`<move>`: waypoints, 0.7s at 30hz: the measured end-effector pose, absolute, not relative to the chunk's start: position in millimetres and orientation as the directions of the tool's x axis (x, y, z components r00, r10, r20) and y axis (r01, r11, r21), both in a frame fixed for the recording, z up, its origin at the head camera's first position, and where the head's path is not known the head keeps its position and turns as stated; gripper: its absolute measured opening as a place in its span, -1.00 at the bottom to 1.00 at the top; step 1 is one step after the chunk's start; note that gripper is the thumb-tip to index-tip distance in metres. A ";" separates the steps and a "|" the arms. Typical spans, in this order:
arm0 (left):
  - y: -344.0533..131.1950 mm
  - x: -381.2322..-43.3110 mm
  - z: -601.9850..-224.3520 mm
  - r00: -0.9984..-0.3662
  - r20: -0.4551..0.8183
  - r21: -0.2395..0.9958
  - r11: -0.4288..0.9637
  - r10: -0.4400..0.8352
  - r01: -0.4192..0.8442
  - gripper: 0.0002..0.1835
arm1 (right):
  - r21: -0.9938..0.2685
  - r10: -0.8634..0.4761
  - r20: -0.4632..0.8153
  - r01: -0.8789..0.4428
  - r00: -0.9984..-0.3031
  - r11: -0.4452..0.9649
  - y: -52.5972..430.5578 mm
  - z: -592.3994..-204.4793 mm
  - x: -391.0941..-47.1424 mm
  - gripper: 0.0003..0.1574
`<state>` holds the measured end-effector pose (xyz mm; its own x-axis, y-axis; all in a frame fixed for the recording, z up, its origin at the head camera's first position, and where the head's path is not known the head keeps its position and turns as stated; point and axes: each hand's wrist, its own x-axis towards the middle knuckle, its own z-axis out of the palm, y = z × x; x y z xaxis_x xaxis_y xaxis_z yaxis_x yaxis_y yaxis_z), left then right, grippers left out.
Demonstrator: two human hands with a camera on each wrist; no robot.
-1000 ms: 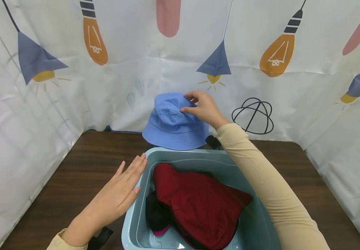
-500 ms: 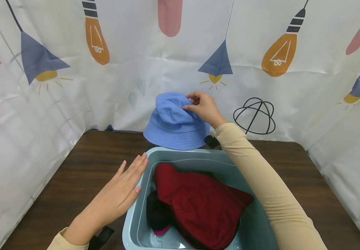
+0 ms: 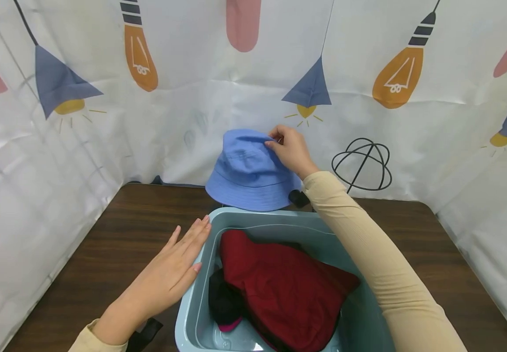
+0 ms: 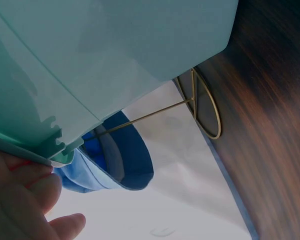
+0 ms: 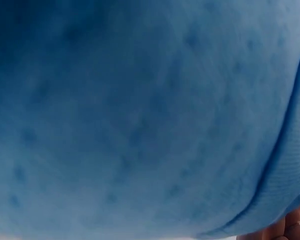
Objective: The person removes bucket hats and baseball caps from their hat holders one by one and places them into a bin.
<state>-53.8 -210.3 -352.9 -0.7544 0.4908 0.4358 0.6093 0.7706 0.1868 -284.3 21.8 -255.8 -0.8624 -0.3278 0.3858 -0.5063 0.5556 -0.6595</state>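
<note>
A light blue bucket hat (image 3: 253, 168) stands at the back of the table, behind the tub. In the left wrist view, a thin metal stand (image 4: 150, 116) with a looped base runs up into the hat (image 4: 115, 160). My right hand (image 3: 292, 150) pinches the upper right of the hat's crown between thumb and fingers. Blue cloth fills most of the right wrist view. My left hand (image 3: 165, 274), fingers straight, rests along the left rim of the light blue plastic tub (image 3: 192, 303). Inside the tub lie a dark red cloth hat (image 3: 284, 288) and a black cap (image 3: 224, 298) with a pink edge.
Right of the hat stands a black wire hat stand (image 3: 363, 164) of crossed loops. Dark brown wood-grain tabletop (image 3: 130, 230) surrounds the tub. A white curtain (image 3: 183, 58) printed with lamps and bulbs closes off the back and sides.
My right hand has shifted slightly up and right along the hat's crown, which looks rounder and less creased. The left hand stays on the tub rim. The head view has shifted slightly.
</note>
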 end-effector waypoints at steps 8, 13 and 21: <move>-209.7 -52.8 -352.6 -0.760 0.429 0.190 0.774 0.488 0.604 -0.36 | -0.682 -0.254 0.459 -0.520 -0.852 0.514 22.5 -250.4 -282.5 -0.82; -209.8 -52.3 -352.8 -0.764 0.428 0.191 0.777 0.484 0.600 -0.35 | -0.699 -0.221 0.488 -0.529 -0.845 0.481 23.6 -246.0 -282.2 -0.84; -210.0 -52.1 -353.0 -0.755 0.440 0.185 0.773 0.487 0.607 -0.36 | -0.736 -0.211 0.501 -0.541 -0.839 0.407 29.4 -240.9 -278.7 -0.86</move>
